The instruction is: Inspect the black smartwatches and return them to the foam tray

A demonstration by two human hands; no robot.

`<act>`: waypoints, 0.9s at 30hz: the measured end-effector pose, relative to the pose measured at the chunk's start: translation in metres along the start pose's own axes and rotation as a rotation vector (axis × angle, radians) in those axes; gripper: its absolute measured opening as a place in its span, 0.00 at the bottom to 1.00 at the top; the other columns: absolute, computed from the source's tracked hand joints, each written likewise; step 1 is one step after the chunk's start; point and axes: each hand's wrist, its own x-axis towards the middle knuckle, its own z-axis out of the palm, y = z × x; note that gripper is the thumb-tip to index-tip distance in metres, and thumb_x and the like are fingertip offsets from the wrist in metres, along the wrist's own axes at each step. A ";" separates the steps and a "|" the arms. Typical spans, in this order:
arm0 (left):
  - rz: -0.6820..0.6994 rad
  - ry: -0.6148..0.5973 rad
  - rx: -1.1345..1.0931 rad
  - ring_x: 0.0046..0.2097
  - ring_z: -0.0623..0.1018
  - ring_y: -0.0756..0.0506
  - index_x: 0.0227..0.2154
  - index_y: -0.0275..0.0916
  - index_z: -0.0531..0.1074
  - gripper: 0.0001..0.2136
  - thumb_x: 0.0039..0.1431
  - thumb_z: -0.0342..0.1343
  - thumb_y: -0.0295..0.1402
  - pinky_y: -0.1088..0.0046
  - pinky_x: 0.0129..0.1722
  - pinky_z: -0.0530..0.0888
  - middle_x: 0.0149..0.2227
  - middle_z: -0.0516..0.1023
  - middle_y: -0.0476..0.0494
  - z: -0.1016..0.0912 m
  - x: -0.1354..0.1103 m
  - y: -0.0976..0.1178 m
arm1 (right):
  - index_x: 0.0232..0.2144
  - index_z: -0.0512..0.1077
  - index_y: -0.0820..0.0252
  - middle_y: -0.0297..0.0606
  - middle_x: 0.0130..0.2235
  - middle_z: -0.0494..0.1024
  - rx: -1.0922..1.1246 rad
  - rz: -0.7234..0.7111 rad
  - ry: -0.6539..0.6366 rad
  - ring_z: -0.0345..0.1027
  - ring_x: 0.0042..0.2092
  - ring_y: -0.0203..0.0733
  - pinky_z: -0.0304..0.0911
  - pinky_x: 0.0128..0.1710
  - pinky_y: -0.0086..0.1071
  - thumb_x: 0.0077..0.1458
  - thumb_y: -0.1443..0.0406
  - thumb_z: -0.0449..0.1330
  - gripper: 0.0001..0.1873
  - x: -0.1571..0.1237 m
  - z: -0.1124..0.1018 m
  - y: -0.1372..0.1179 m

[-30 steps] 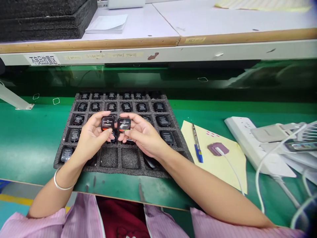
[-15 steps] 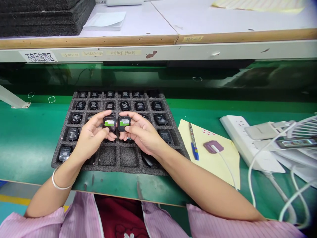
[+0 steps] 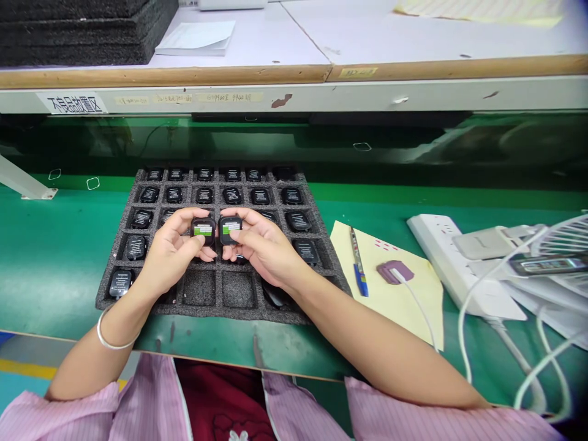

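Between the thumb and fingers of my left hand (image 3: pixel 172 251) is a black smartwatch body (image 3: pixel 203 228) without a strap, its screen lit green and white. A second, matching smartwatch body (image 3: pixel 229 225) is pinched in my right hand (image 3: pixel 264 245), the thumb lying over its lit screen. Both are held side by side with a narrow gap, above a dark grey foam tray (image 3: pixel 239 312). Several more dark-screened watch bodies (image 3: pixel 136 247) with white text sit in the tray's pockets. Two front pockets show bare foam. My hands and forearms hide some of the others.
To the right, a yellow sheet (image 3: pixel 340 245) carries a blue-capped marker (image 3: pixel 359 269) and a purple block (image 3: pixel 392 272) with a white cable. Beyond it lie a white power strip (image 3: pixel 463 269) and a fan (image 3: pixel 567 239). A shelf (image 3: pixel 294 43) with stacked black foam (image 3: pixel 82 30) spans the back.
Both hands keep their hold on the two watch bodies, almost unmoved. My right thumb has slid slightly up over its screen. The camera view has shifted very slightly.
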 end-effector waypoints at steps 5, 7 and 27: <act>-0.033 -0.018 -0.013 0.27 0.84 0.50 0.46 0.38 0.71 0.14 0.60 0.63 0.35 0.77 0.29 0.84 0.38 0.81 0.49 -0.001 0.000 -0.001 | 0.46 0.73 0.57 0.28 0.30 0.78 -0.032 0.005 0.007 0.72 0.25 0.35 0.65 0.26 0.29 0.52 0.58 0.72 0.22 0.000 0.000 0.000; -0.037 -0.030 -0.025 0.27 0.84 0.49 0.45 0.38 0.72 0.13 0.62 0.63 0.38 0.76 0.29 0.84 0.35 0.81 0.50 -0.001 0.000 -0.001 | 0.45 0.73 0.57 0.30 0.32 0.80 -0.047 0.004 0.011 0.71 0.24 0.34 0.63 0.24 0.28 0.53 0.55 0.73 0.22 0.000 -0.001 0.002; 0.001 -0.280 0.449 0.32 0.78 0.49 0.54 0.42 0.66 0.22 0.57 0.60 0.27 0.71 0.34 0.77 0.39 0.77 0.49 -0.013 -0.022 0.007 | 0.61 0.61 0.52 0.32 0.42 0.78 -0.281 0.010 -0.250 0.79 0.35 0.39 0.76 0.36 0.34 0.54 0.71 0.67 0.35 -0.034 -0.012 -0.006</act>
